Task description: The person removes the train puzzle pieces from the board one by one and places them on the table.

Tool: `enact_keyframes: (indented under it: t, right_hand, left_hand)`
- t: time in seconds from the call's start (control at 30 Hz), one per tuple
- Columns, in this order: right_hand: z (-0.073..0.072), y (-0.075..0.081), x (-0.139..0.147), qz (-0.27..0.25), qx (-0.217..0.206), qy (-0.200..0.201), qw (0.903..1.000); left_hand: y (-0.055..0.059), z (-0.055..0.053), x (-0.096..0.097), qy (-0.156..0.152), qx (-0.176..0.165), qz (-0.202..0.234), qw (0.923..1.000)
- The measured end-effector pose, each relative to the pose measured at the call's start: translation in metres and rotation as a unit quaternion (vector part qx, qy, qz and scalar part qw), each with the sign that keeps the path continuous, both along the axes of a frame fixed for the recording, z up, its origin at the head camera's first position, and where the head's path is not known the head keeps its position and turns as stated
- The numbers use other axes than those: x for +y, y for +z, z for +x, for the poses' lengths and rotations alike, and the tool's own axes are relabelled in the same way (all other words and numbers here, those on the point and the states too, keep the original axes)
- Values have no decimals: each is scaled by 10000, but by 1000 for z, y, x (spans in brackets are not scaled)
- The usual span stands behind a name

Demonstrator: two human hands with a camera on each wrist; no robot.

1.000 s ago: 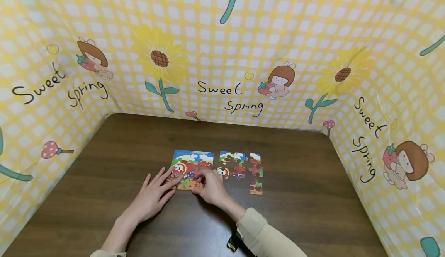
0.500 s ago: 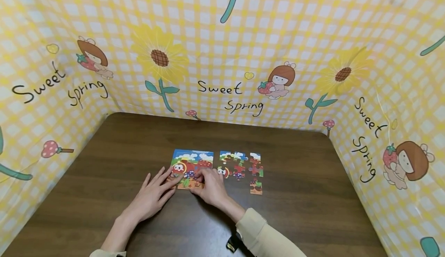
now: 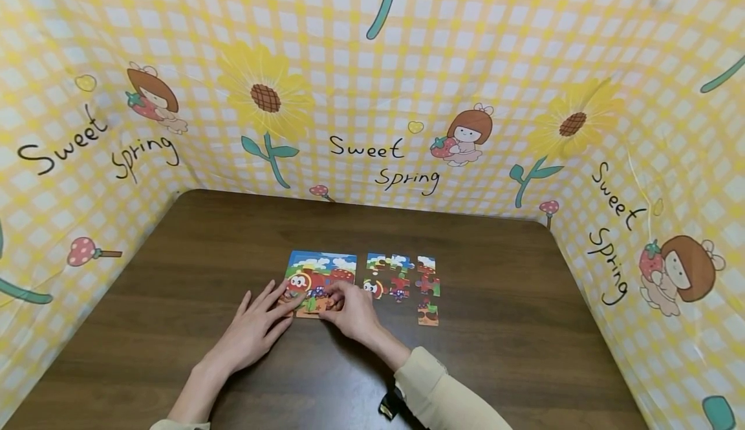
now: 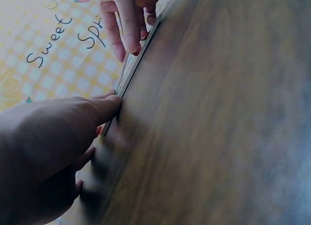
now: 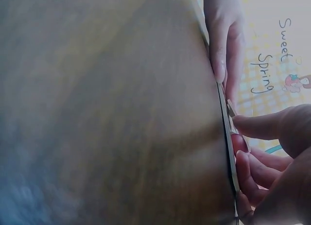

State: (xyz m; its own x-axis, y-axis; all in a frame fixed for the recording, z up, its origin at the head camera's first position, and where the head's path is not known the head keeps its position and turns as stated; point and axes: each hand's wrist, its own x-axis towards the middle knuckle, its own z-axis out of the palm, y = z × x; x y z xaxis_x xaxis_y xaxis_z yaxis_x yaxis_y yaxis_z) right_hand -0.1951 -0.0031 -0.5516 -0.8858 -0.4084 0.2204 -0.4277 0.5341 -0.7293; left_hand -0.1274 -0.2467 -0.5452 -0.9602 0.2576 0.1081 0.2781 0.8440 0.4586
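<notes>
On the brown table lies a jigsaw puzzle board with a colourful cartoon picture. My left hand rests on its left side, fingers fairly straight, the fingertips on the picture. At the board's lower right my right hand pinches a puzzle piece between thumb and fingers. The piece looks tilted just above the board in the right wrist view, and fingers hide much of it. In the left wrist view, the left thumb presses near the thin edge of the board.
Right of the board lie several loose puzzle pieces in rough columns; a separate column stands further right. A black object shows by the right cuff. Yellow checked cloth walls surround the wooden table.
The right hand's fingers have shifted slightly at the board's lower right, baring more of the orange lower picture. The left hand stays in place, and the loose pieces lie as before.
</notes>
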Motion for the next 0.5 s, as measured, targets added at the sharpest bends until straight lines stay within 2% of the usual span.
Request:
enact_keyframes:
  t: [0.07,0.13,0.33,0.5]
  right_hand:
    - [0,-1,0,-92,-81,-17,9999]
    - [3,8,0,-206,-392,-23,9990]
    - [3,19,9,-280,-929,17,9953]
    - [0,29,31,-245,-1035,43,9943]
  left_hand:
    - [-1,0,0,-2,7,-3,10000]
    - [-1,0,0,-1,14,-15,10000]
    - [-4,1,0,8,-17,-19,10000]
    - [-4,1,0,7,16,44,10000]
